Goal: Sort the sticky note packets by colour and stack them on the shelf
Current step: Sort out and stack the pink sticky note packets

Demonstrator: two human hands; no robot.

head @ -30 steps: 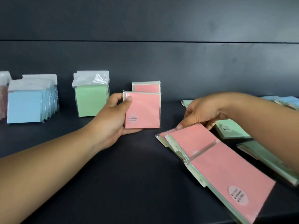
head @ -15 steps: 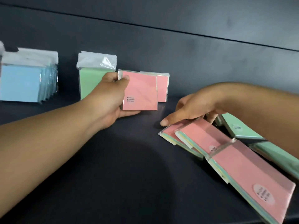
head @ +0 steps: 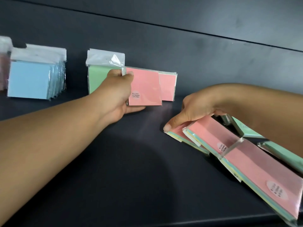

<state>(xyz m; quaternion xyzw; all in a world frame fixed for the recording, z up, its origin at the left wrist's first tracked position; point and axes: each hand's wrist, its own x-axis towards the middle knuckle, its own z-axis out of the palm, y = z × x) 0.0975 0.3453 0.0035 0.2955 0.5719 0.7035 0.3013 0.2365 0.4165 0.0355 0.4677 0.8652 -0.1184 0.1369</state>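
At the far left edge of the frame, a blurred pinkish packet [head: 3, 69] in clear wrap, cut off by the border. Beside it, a row of upright pale blue square sticky note packets [head: 29, 79] in clear plastic sleeves with white header flaps, standing on the dark matte shelf [head: 114, 169] against its back panel. Centre-left, an upright pale green packet [head: 98, 79] with a crinkled clear header. In front of its right side, the left hand [head: 118, 95]: thumb on the front face and fingers curled beneath, holding upright a pink square packet with a small white label [head: 144, 87]. Directly behind that packet, partly hidden, a pink stack [head: 168, 86] leaning at the back panel. Right of centre, the right hand [head: 191, 112], fingers curled down, pinches the upper edge of a flat pink packet [head: 176, 131], the leftmost of an overlapping fan. The next pink packet [head: 211, 133] and a large near one [head: 262, 174] run towards the lower right corner. At the right edge, flat mint green packets [head: 250, 132] lie partly under the forearm.
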